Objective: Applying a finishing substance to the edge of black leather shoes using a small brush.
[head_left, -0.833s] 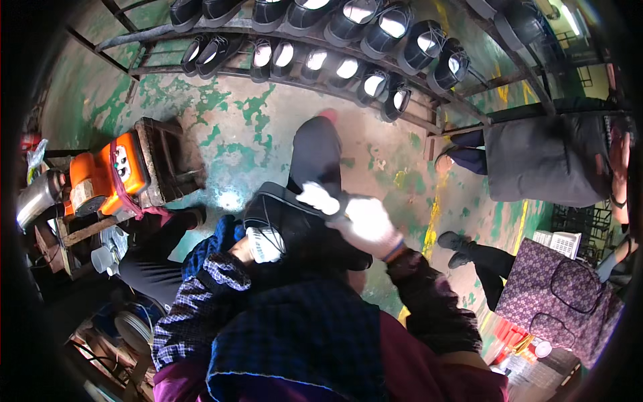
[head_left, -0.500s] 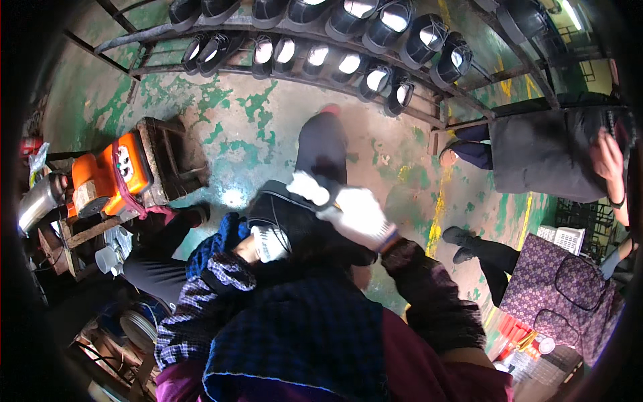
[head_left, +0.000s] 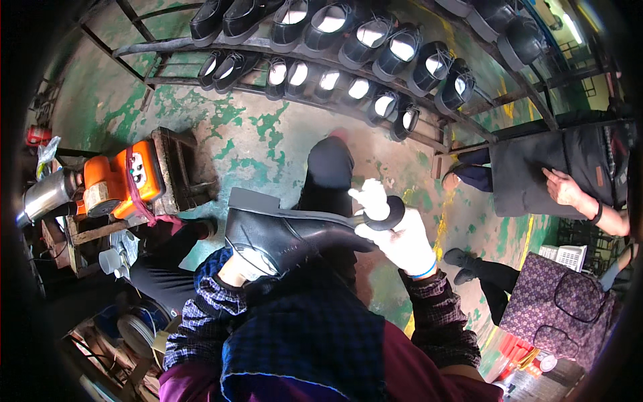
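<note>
A black leather shoe (head_left: 295, 234) lies on its side across my lap, its sole edge facing away and its heel block to the left. My left hand (head_left: 236, 269) is at the shoe's opening and supports it there; its fingers are mostly hidden by the shoe and its white lining. A white glove covers my right hand (head_left: 405, 244), which is closed around a white wad (head_left: 370, 195) with a dark round piece (head_left: 392, 213). That hand is at the toe end of the sole edge. Whether the wad touches the shoe is hard to tell.
Racks of black shoes (head_left: 328, 80) stretch across the far side. To the left, an orange machine (head_left: 127, 179) sits on a wooden stand. Co-workers sit at the right, one with a dark apron (head_left: 536, 171), another with a flowered apron (head_left: 542, 295). Green-patched floor (head_left: 234, 144) lies between.
My right hand has moved right, from the middle of the shoe to its toe end, with the white wad. The shoe has turned so its sole edge and side show more.
</note>
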`<state>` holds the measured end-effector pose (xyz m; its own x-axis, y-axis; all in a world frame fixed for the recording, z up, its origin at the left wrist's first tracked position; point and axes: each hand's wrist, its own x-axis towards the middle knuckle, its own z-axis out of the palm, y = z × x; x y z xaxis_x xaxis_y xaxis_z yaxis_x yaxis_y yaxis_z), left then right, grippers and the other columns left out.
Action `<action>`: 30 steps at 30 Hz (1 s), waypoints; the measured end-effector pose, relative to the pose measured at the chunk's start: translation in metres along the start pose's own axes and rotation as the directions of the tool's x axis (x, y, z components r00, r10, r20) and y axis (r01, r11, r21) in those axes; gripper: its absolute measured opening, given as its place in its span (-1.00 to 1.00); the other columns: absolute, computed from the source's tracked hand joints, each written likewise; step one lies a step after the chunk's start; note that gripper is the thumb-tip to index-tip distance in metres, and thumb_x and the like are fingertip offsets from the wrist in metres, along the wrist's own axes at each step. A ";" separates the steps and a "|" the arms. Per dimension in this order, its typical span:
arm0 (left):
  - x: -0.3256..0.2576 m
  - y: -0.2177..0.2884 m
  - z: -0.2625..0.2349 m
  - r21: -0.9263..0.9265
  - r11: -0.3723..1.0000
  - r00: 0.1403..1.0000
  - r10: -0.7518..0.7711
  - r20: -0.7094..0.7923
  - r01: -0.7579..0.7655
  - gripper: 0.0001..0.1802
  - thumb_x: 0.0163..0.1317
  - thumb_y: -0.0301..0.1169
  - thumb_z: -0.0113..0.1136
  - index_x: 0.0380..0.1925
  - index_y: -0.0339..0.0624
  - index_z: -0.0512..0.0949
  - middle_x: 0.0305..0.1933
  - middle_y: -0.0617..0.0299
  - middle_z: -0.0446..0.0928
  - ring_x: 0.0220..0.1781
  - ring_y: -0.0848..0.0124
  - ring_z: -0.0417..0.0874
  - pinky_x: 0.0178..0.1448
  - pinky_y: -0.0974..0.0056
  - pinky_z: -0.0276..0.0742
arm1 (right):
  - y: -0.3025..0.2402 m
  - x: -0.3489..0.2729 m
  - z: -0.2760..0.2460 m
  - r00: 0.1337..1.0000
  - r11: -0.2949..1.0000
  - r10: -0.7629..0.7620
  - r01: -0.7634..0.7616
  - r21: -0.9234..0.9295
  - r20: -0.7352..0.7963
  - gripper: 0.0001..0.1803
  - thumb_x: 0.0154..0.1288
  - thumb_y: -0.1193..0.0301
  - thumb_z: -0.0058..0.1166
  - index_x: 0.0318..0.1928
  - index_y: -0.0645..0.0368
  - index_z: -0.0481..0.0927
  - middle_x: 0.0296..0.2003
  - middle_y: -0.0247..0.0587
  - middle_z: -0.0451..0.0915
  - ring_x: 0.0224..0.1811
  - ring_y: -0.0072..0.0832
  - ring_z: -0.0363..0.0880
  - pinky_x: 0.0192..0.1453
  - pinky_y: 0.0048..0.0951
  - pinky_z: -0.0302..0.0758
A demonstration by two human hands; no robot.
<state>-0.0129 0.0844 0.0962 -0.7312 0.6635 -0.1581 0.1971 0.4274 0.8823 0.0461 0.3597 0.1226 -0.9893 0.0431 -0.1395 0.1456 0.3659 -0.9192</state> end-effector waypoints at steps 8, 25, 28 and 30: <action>0.003 0.018 0.008 0.120 0.990 0.989 0.090 -0.119 -0.076 -0.83 0.34 -0.37 0.15 -0.15 -0.19 0.60 -0.27 0.23 0.60 -0.19 0.39 0.62 -0.12 0.30 0.53 | -0.008 0.011 0.013 0.949 0.830 -0.271 0.315 -0.460 0.161 -0.79 0.05 0.40 0.32 -0.28 0.16 0.64 -0.38 -0.16 0.64 -0.39 -0.22 0.65 -0.30 -0.34 0.58; -0.034 -0.069 0.074 -0.935 0.322 0.988 0.003 0.156 0.147 -0.64 0.49 -0.41 -0.12 0.23 -0.26 0.33 0.16 0.14 0.44 0.20 0.34 0.49 0.34 0.27 0.40 | 0.018 -0.002 0.024 0.991 0.849 -0.096 0.129 -0.512 0.090 -0.70 0.10 0.41 0.28 -0.11 0.18 0.67 -0.37 -0.20 0.71 -0.30 -0.40 0.73 -0.21 -0.44 0.61; -0.029 -0.073 0.081 -0.957 0.238 0.986 0.004 0.169 0.163 -0.63 0.49 -0.41 -0.12 0.24 -0.26 0.33 0.16 0.14 0.44 0.20 0.34 0.49 0.34 0.27 0.40 | -0.007 0.000 0.054 0.934 0.868 -0.336 0.256 -0.424 -0.123 -0.85 0.09 0.38 0.21 -0.29 0.10 0.65 -0.36 -0.20 0.65 -0.40 -0.23 0.67 -0.31 -0.31 0.60; -0.024 -0.068 0.081 -0.969 0.186 0.986 0.014 0.169 0.163 -0.63 0.49 -0.40 -0.12 0.24 -0.27 0.33 0.17 0.13 0.44 0.21 0.34 0.49 0.34 0.27 0.40 | -0.004 0.005 0.055 0.946 0.843 -0.323 0.280 -0.459 -0.015 -0.81 0.05 0.39 0.20 -0.27 0.10 0.66 -0.37 -0.20 0.65 -0.35 -0.23 0.66 -0.30 -0.31 0.59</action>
<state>0.0441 0.0897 0.0039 -0.6078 0.7636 -0.2178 -0.7151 -0.4071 0.5682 0.0407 0.3077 0.1055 -0.9834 -0.0635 0.1699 -0.1597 0.7476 -0.6447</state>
